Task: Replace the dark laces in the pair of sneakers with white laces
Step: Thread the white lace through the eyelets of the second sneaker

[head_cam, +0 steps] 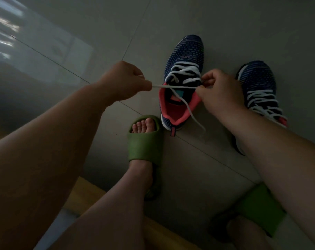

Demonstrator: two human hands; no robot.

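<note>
Your left hand (pixel 125 81) is pinched on one end of the white lace (pixel 178 86), pulled taut across the collar of the near sneaker (pixel 181 82), which sits mid-floor (pixel 171 24) just past your slipper (pixel 145 139); your right hand (pixel 218 91) grips the other side at the top eyelets. Even both ends, then snug each crossing from the toe up before tying. Dim light hides the eyelets, your right arm covers the second sneaker's (pixel 259 85) heel, and I see no dark laces.

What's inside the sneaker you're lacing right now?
The near sneaker shows its coral lining and a teal-and-pink tongue label. One loose white lace end trails through the opening and over the collar. Nothing else shows inside; the toe end is hidden under the tongue.
</note>
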